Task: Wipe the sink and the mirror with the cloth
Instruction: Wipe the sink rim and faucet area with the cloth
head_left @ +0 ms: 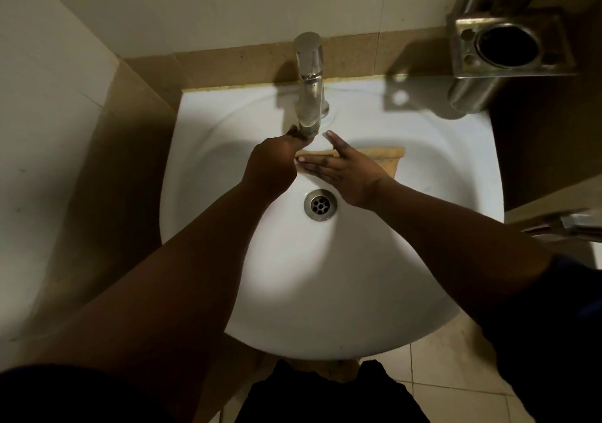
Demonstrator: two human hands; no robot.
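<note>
A white sink (325, 276) fills the middle of the view, with a metal drain (321, 207) in its bowl. A tan cloth (387, 157) lies against the far wall of the bowl. My right hand (345, 171) presses flat on the cloth with straight, spread fingers. My left hand (277, 158) reaches up to the spout end of the steel tap (308, 80), fingers curled at its tip. No mirror is in view.
A steel toothbrush and cup holder (508, 44) juts from the wall at the upper right. A metal fitting (566, 224) sticks in at the right edge. Tiled walls close in on the left and behind; tiled floor shows below the sink.
</note>
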